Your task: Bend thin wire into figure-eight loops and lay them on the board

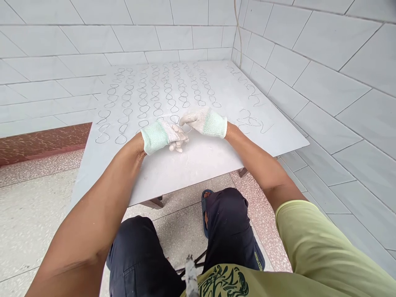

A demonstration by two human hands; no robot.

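Note:
Both hands wear white knit gloves with pale green cuffs and meet above the near half of a white board. My left hand (168,135) is closed, fingers curled, thumb side toward the right hand. A thin wire (188,130) curves faintly between the two hands, and its ends are hidden by the gloves. My right hand (206,121) pinches the wire from the other side with bent fingers. Just beyond the hands, twisted wire figure-eights (167,88) lie in several rows on the white board (192,165).
Loose, bent wire pieces (250,121) lie to the right of my right hand, with more squiggled wires (244,80) farther back. Grey tiled walls (309,62) border the board behind and on the right. My knees (229,214) are below its front edge.

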